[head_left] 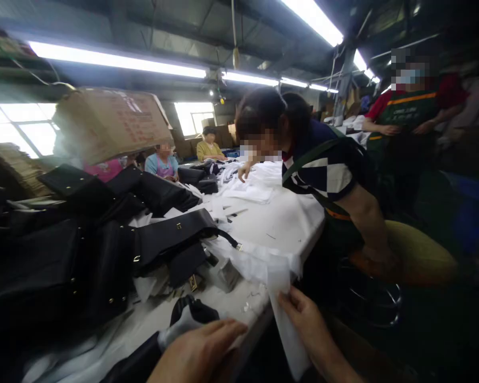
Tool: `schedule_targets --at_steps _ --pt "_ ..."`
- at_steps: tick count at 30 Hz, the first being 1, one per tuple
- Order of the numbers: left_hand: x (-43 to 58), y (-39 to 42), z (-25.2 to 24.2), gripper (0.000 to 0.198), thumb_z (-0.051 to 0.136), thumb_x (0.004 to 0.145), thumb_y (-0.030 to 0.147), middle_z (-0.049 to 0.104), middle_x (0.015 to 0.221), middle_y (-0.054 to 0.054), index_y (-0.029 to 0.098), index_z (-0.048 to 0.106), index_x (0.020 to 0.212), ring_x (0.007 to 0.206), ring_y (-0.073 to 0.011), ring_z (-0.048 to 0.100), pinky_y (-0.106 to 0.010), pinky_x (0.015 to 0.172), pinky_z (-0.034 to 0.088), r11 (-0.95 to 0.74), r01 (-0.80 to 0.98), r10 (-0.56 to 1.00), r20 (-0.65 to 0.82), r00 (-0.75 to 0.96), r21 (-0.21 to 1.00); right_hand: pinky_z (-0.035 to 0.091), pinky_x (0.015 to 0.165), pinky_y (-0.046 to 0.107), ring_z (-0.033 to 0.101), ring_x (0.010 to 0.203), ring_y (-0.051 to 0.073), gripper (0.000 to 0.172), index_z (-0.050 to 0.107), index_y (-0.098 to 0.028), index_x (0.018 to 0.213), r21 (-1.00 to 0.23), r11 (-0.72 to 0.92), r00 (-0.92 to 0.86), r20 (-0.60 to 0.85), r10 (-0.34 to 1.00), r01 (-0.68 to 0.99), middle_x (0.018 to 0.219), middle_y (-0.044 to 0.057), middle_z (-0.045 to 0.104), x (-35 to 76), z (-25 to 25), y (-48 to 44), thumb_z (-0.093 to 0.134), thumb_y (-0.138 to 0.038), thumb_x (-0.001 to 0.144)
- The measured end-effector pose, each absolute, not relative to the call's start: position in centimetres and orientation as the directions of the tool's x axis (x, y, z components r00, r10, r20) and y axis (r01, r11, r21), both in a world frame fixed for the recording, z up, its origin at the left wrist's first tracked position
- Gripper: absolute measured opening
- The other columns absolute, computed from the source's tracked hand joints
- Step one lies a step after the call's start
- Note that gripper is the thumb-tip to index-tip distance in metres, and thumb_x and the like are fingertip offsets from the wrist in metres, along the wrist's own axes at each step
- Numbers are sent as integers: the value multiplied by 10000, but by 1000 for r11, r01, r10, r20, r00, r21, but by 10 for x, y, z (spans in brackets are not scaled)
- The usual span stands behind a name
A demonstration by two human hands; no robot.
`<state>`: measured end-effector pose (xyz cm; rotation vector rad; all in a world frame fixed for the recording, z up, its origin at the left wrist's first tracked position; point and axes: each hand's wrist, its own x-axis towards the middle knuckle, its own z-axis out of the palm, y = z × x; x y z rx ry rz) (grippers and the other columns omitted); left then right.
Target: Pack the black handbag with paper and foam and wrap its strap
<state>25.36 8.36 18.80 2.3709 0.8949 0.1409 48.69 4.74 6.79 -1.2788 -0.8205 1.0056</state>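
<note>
My right hand [308,325] pinches a long white strip of thin, sheet-like material [280,300] between thumb and fingers. The strip hangs past the table edge, and its upper end lies near other white sheets [243,256]. At the bottom centre my left hand [203,346] has its fingers stretched towards the right, with nothing visible in them; its underside is hidden. Just behind that hand is a black strap-like piece [193,309] with a greyish wrap. Farther up the table lies a black bag [171,234] with gold-coloured fittings and a buckled strap.
Many black bags [35,260] are heaped along the left. A co-worker [319,154] leans over the white table [279,229] from the right, beside a stool [415,252]. Others sit at the far end, and another person [413,111] stands at right. A large carton [115,122] rises behind the bags.
</note>
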Motion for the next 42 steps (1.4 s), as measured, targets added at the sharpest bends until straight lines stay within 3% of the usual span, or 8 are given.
schedule_targets --at_steps 3,6,11,16,22,31,36,42 --pt "278 136 218 331 550 890 224 710 1185 -30 295 645 1199 1058 -250 676 -351 934 529 -669 726 704 -181 687 159 515 770 333 660 859 273 388 712 -132 943 -999 22 211 12 977 -42 894 74 730 496 53 71 670 -492 802" --pt "304 188 200 247 580 899 285 703 1114 -124 170 647 1107 1065 -296 655 -383 938 499 -656 754 741 -157 653 42 496 776 329 663 898 284 242 731 -146 940 -999 46 20 46 999 23 920 58 739 486 48 85 619 -312 804" --pt "322 232 150 328 629 868 350 658 1097 -154 127 583 1104 1028 -305 648 -376 857 504 -633 773 771 -133 622 -53 466 762 292 678 910 275 261 748 -168 905 -991 18 -93 5 996 136 916 28 753 476 54 97 570 -125 719" --pt "318 244 144 221 649 813 401 643 1017 -90 201 619 903 981 -288 634 -371 787 486 -649 757 759 -128 638 -73 475 801 288 685 921 264 275 749 -196 938 -960 10 -140 -31 990 281 951 27 758 484 60 109 607 -141 710" --pt "319 252 142 212 638 776 429 644 922 -52 218 616 769 894 -240 633 -326 712 438 -625 780 777 -115 618 -32 458 931 318 651 1061 275 400 722 -207 1087 -907 9 -47 -11 999 421 1112 66 732 490 56 118 582 -139 718" --pt "304 260 162 238 644 737 452 657 827 -28 219 646 685 786 -220 627 -306 617 351 -583 812 806 -100 583 38 449 931 303 639 1092 275 382 703 -153 1092 -816 -78 84 -35 996 573 1128 121 717 492 42 130 587 -115 730" --pt "297 273 173 268 660 714 493 676 802 -21 226 686 699 769 -216 631 -296 604 343 -567 820 812 -109 573 82 463 838 286 667 983 270 284 725 -120 988 -757 -133 93 -95 991 639 1016 128 733 490 45 140 615 -128 727" --pt "293 288 182 299 656 707 508 673 729 -10 213 687 673 699 -197 626 -282 580 343 -555 822 812 -134 568 127 452 826 298 631 1017 286 387 712 -131 1025 -699 -185 66 -193 979 690 1055 109 711 490 58 151 654 -91 645"
